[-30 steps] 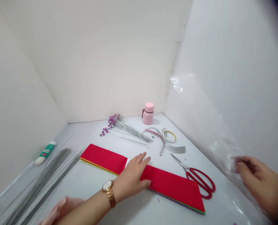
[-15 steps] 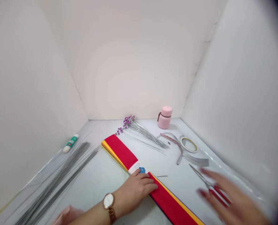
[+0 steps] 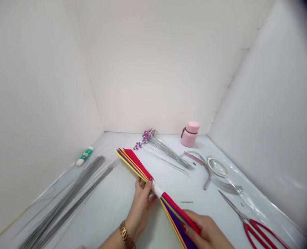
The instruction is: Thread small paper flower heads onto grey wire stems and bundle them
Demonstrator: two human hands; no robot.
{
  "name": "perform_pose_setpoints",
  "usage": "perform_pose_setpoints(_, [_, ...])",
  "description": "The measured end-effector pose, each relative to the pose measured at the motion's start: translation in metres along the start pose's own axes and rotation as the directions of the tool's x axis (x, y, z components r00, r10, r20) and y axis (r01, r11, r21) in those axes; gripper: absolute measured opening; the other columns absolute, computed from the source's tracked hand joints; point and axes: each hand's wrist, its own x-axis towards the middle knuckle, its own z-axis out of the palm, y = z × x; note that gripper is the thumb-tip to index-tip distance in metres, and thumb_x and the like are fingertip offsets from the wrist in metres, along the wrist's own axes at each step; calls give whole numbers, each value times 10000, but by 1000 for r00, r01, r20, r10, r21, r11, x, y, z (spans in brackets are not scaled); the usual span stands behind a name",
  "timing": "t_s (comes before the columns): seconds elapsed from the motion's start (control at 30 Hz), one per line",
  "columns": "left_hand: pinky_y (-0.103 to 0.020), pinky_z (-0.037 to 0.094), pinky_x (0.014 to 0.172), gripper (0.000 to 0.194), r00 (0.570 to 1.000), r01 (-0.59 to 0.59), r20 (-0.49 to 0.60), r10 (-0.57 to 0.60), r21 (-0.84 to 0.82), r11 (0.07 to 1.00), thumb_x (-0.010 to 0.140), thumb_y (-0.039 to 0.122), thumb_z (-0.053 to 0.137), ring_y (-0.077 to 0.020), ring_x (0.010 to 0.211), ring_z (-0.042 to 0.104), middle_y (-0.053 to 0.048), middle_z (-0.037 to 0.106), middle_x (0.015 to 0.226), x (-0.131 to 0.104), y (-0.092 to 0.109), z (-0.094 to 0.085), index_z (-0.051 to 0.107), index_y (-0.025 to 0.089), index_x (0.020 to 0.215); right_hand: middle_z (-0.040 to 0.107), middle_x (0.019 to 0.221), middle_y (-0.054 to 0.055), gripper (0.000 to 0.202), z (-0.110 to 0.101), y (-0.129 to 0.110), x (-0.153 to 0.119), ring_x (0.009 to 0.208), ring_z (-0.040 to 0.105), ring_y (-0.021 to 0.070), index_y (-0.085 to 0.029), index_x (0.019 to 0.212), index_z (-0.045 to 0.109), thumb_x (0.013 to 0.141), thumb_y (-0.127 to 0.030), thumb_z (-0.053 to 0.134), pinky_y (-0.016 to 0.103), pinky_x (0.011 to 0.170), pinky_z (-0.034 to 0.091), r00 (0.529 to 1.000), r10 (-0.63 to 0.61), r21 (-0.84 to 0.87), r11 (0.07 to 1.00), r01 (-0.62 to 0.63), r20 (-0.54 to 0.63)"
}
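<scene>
A long folded bundle of coloured crepe paper (image 3: 137, 163) runs diagonally across the middle, red on top with yellow, purple and green layers fanning at its edges. A white paper band (image 3: 157, 189) wraps its middle. My left hand (image 3: 141, 202), with a gold watch strap (image 3: 126, 236) at the wrist, grips the bundle just beyond the band, thumb on top. My right hand (image 3: 204, 230) holds the nearer half, its thumb against the purple layer. The bundle is tilted on its side, and its near end runs out of view. A short piece of wire (image 3: 187, 202) lies beside it.
Red-handled scissors (image 3: 244, 218) lie at the right. Behind them are a tape roll (image 3: 217, 167), a measuring tape (image 3: 198, 159) and a pink flask (image 3: 190, 134). Purple-beaded stems (image 3: 166, 148) lie at the back. Grey wires (image 3: 67, 197) and a glue stick (image 3: 85, 156) are on the left.
My right hand has come from near the scissors onto the paper bundle and grips it. My left hand has shifted from lying on top to gripping its side. The bundle is now turned up, layers showing.
</scene>
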Motion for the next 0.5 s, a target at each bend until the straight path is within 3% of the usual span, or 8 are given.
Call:
perform_pose_setpoints(0.1, [-330,451,784,430,998,-52,35,53,-24,998,761,372,567,-218,1015,540,-87,524,1185,10,0,-2,435,240,1148,657,955,38,317,2,4,3,853,589,241,-223,1072,607,799,-359,516,320,789,443,997,47,216,975,-58,53])
perform_pose_setpoints(0.23, [-329,447,797,470,1000,-9,-18,9,-21,1000,724,371,613,-200,965,568,-84,560,1134,13,6,-4,443,239,1142,668,857,50,388,-3,8,5,826,608,262,-178,1062,606,757,-415,564,384,777,452,978,155,489,848,-203,138])
perform_pose_setpoints(0.37, [-291,435,824,655,997,-1,-74,5,48,999,703,383,635,-202,1080,501,-84,419,1292,-2,14,11,282,302,1249,671,795,51,452,-1,9,10,763,624,253,-151,1042,607,712,-460,603,394,739,462,969,229,580,779,-240,94])
perform_pose_setpoints(0.43, [-272,441,824,815,997,64,-55,-58,110,992,669,363,671,-223,1137,453,-90,292,1375,-15,13,22,155,326,1298,672,778,49,450,2,8,13,744,626,244,-151,1033,610,711,-466,607,377,717,465,972,219,601,767,-227,87])
perform_pose_setpoints(0.5, [-273,458,806,928,991,135,-4,-136,149,979,653,316,692,-239,1138,452,-100,253,1392,-27,9,29,48,331,1320,671,803,50,426,4,5,15,767,623,238,-154,1031,608,724,-449,606,370,731,459,980,175,627,753,-198,98])
